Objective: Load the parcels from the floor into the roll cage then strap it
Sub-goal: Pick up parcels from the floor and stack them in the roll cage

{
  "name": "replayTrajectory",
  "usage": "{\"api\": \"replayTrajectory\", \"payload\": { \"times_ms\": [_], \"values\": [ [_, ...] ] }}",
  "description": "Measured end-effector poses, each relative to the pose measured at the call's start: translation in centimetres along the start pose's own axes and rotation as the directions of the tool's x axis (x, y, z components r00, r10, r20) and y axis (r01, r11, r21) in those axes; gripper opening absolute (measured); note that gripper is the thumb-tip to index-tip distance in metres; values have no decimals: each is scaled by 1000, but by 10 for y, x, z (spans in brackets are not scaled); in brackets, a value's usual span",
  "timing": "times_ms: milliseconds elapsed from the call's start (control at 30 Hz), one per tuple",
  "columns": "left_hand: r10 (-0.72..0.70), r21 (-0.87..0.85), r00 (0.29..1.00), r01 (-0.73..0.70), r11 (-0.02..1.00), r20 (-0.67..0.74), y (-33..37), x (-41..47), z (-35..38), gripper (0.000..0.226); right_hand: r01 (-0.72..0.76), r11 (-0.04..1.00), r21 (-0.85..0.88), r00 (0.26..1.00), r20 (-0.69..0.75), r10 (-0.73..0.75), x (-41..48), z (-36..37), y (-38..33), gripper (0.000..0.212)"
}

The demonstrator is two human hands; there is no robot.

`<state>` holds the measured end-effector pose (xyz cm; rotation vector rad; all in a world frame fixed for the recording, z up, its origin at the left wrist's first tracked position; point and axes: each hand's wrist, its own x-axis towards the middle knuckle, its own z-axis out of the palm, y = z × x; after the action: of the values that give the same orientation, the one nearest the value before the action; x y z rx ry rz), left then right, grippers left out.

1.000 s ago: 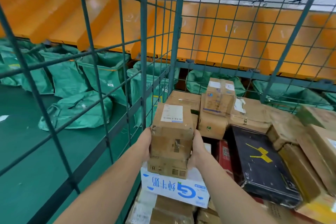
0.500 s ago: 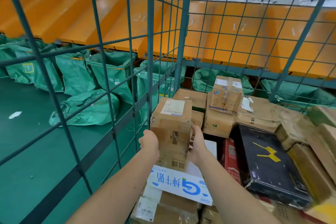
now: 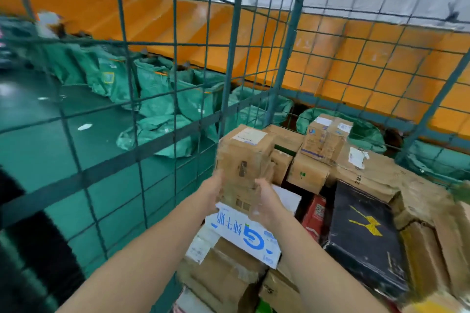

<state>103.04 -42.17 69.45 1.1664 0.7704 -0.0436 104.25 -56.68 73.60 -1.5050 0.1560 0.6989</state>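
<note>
Cardboard parcel (image 3: 244, 157) upright in the roll cage (image 3: 284, 58), centre of frame.
Seemingly the loading step, strapping not begun: it stood on the white carton (image 3: 244, 236) by the left mesh wall. Left hand (image 3: 213, 193) and right hand (image 3: 265, 201) flanked its lower sides, apart; blur hid whether they gripped. Next likely called for a clean release.

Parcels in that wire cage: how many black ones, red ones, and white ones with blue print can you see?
black parcel: 1
red parcel: 1
white carton with blue print: 1
Total: 3
</note>
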Motion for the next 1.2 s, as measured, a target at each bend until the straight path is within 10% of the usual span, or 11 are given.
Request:
{"api": "replayTrajectory", "payload": {
  "times_ms": [600,1200],
  "values": [
    [-59,-271,791,-138,953,-610,-194,-257,-140,29,173,834,-524,806,562,186,-146,91,164,29],
    [-297,-377,240,-454,807,-924,-309,-491,-356,18,445,668,-596,380,801,462,-352,320,313,29]
  ]
}}
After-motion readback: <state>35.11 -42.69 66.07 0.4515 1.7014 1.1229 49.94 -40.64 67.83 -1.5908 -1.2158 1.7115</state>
